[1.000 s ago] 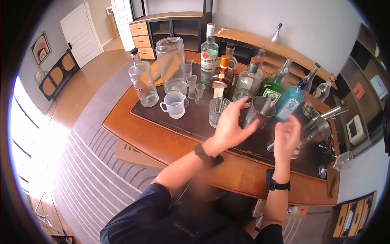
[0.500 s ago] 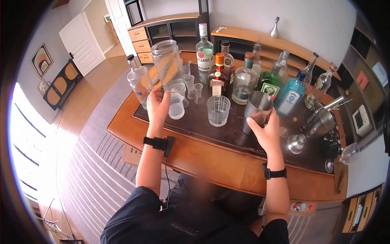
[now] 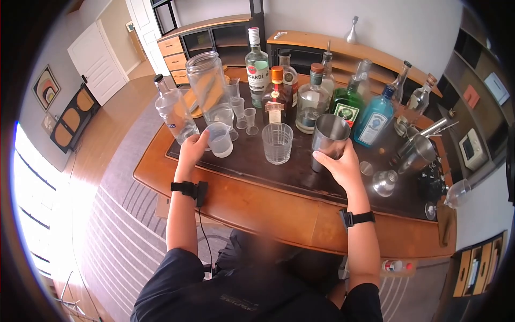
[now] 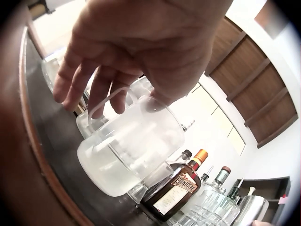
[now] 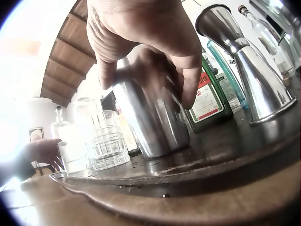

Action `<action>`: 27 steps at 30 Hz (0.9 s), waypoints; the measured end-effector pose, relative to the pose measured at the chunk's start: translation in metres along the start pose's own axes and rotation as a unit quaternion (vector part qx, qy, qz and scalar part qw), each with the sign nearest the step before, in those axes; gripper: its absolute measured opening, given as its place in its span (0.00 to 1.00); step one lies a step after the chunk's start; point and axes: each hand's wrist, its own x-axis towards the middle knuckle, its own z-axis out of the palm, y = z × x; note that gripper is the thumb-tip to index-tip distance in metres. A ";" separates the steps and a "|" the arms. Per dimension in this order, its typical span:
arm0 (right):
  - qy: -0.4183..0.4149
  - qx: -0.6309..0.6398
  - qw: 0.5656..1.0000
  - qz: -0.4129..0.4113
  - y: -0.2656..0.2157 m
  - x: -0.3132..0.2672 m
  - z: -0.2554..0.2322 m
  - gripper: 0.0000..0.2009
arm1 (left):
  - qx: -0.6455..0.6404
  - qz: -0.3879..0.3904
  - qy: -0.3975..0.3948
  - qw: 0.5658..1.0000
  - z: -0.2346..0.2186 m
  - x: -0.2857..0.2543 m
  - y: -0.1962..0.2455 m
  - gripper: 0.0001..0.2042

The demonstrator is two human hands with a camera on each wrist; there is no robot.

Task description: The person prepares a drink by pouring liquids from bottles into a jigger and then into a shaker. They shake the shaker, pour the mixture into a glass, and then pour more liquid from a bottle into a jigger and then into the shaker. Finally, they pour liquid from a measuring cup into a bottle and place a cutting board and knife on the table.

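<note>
My left hand (image 3: 191,153) is at the handle side of a clear plastic measuring cup (image 3: 220,141). In the left wrist view its thumb lies at the rim of the cup (image 4: 131,141) and its fingers reach behind the handle; pale liquid sits low inside. My right hand (image 3: 343,166) grips a metal shaker tin (image 3: 329,134) from its near side. Thumb and fingers span the tin (image 5: 155,117) in the right wrist view, its base down on the dark tabletop. Between the hands stands a cut-glass tumbler (image 3: 277,144).
Behind stand several liquor bottles, among them an orange-capped one (image 3: 276,102) and a blue one (image 3: 374,123). A large glass jar (image 3: 208,88) and small measuring glasses (image 3: 250,122) are at the left. A metal jigger (image 5: 244,66) and another tin (image 3: 417,152) lie right of my right hand.
My left hand left the tin's side and moved left, then down to the measuring cup's handle. My right hand came onto the shaker tin and holds it. The head view shifted slightly.
</note>
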 end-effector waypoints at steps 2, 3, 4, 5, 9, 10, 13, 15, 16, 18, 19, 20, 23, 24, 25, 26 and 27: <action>-0.004 0.005 1.000 -0.001 0.002 0.000 -0.001 0.29 | -0.034 -0.011 -0.009 0.999 0.001 0.005 -0.008 0.29; -0.006 0.007 1.000 -0.001 0.003 0.000 -0.002 0.29 | -0.049 -0.013 -0.015 0.999 0.001 0.006 -0.012 0.28; -0.003 0.016 1.000 -0.008 0.003 0.000 -0.002 0.28 | -0.064 -0.014 -0.022 0.998 0.001 0.006 -0.012 0.28; 0.001 0.025 1.000 -0.015 0.003 0.000 -0.001 0.28 | -0.101 -0.021 -0.036 0.994 0.002 0.005 -0.011 0.27; -0.012 0.028 0.999 -0.033 0.001 -0.001 -0.002 0.26 | -0.224 -0.029 -0.068 0.972 0.004 0.001 -0.009 0.23; -0.007 0.025 0.999 -0.034 0.000 -0.002 -0.002 0.26 | -0.249 -0.027 -0.070 0.966 0.005 0.001 -0.009 0.22; -0.006 0.025 0.999 -0.027 -0.002 -0.004 -0.002 0.25 | -0.299 0.001 -0.048 0.953 0.005 -0.002 -0.002 0.20; -0.024 0.034 0.999 -0.012 -0.002 -0.004 -0.004 0.25 | -0.314 0.015 -0.046 0.948 0.000 -0.008 0.012 0.20; -0.023 0.033 0.999 -0.007 -0.002 -0.004 -0.004 0.25 | -0.321 0.022 -0.045 0.946 -0.002 -0.012 0.022 0.20; -0.021 0.031 0.999 0.005 -0.003 -0.005 -0.003 0.26 | -0.348 0.030 -0.050 0.936 -0.002 -0.016 0.041 0.19; -0.018 0.038 0.999 -0.003 -0.004 -0.006 -0.003 0.27 | -0.359 0.042 -0.058 0.930 -0.001 -0.022 0.056 0.18; -0.016 0.044 0.999 -0.012 -0.005 -0.006 -0.002 0.28 | -0.371 0.055 -0.065 0.925 0.000 -0.027 0.071 0.18; -0.017 0.051 0.998 -0.021 -0.008 -0.008 -0.002 0.31 | -0.379 0.095 -0.084 0.917 0.009 -0.038 0.116 0.18; -0.018 0.052 0.998 -0.021 -0.010 -0.008 -0.003 0.31 | -0.377 0.106 -0.107 0.914 0.011 -0.044 0.134 0.18; -0.019 0.046 0.999 -0.017 -0.011 -0.009 -0.003 0.32 | -0.374 0.116 -0.130 0.911 0.013 -0.050 0.152 0.19; -0.018 0.041 0.999 -0.013 -0.013 -0.009 -0.003 0.32 | -0.371 0.127 -0.153 0.907 0.016 -0.056 0.168 0.19; -0.018 0.036 0.999 -0.009 -0.014 -0.009 -0.004 0.33 | -0.358 0.130 -0.167 0.909 0.021 -0.060 0.182 0.20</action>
